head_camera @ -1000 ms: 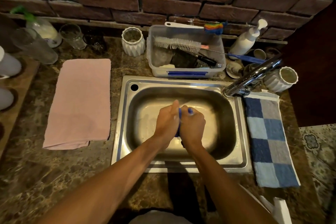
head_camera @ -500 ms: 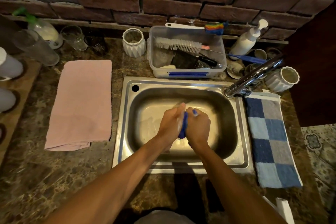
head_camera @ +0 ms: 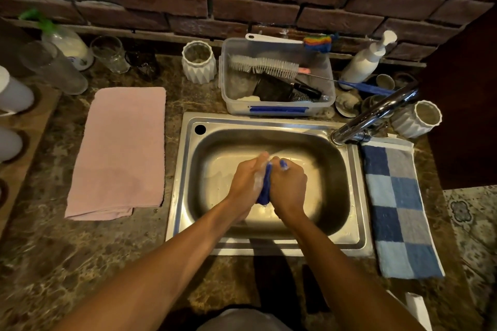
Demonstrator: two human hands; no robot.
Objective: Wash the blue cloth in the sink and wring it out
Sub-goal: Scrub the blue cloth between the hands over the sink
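Over the middle of the steel sink (head_camera: 185, 169), both my hands are pressed together around the bunched blue cloth (head_camera: 265, 188). My left hand (head_camera: 247, 183) grips it from the left, with white suds on its fingers. My right hand (head_camera: 289, 187) grips it from the right, fingers curled tight. Only a narrow dark-blue strip of cloth shows between the palms, plus a small tip above my right hand's knuckles. The rest of the cloth is hidden inside the hands.
The tap (head_camera: 376, 115) reaches in from the sink's right rear corner. A blue checked towel (head_camera: 398, 207) lies right of the sink, a pink towel (head_camera: 121, 150) left. Behind stand a plastic tub of brushes (head_camera: 277, 78), a soap pump bottle (head_camera: 365, 62), white ribbed cups and glasses.
My hands have stayed clasped on the cloth over the sink, shifting slightly against each other as they squeeze. More of the blue strip shows between the palms now.
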